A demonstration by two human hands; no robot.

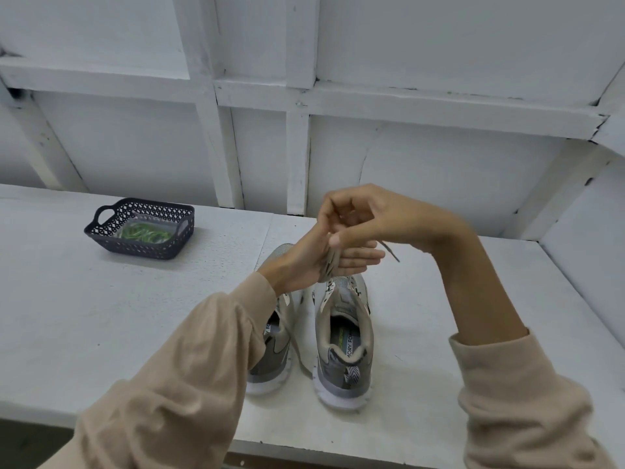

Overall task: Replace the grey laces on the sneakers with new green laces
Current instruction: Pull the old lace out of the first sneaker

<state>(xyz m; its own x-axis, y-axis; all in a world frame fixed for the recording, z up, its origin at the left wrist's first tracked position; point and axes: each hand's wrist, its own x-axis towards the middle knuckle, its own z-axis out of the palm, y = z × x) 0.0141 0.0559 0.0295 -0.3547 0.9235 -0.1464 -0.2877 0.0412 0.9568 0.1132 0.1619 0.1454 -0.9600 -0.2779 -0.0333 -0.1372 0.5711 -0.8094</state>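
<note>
Head view: at the upper left of the frame we see a dark lattice basket [145, 249] with a loop handle standing on the white worktop [101, 316]. In it lies a bundle of green laces [144, 233], seemingly in clear wrapping.

Low in the centre of the frame stand the two sneakers [345, 353], side by side and upright. Their heels are toward the bottom of the frame and their toes point up the frame toward the white panelled wall [439, 164], so their long axes run bottom to top. The one on the frame's left is partly hidden by the beige sleeve [189, 367].

Above the sneakers' toes we hold the grey lace [329, 264]. It is looped across the left hand [314, 262], whose fingers lie straight and point to the frame's right. The right hand [358, 214] sits just above, its grip narrowed to a pinch on the lace. One dark lace tip [390, 253] sticks out to the right of the hands, slanting downward.
</note>
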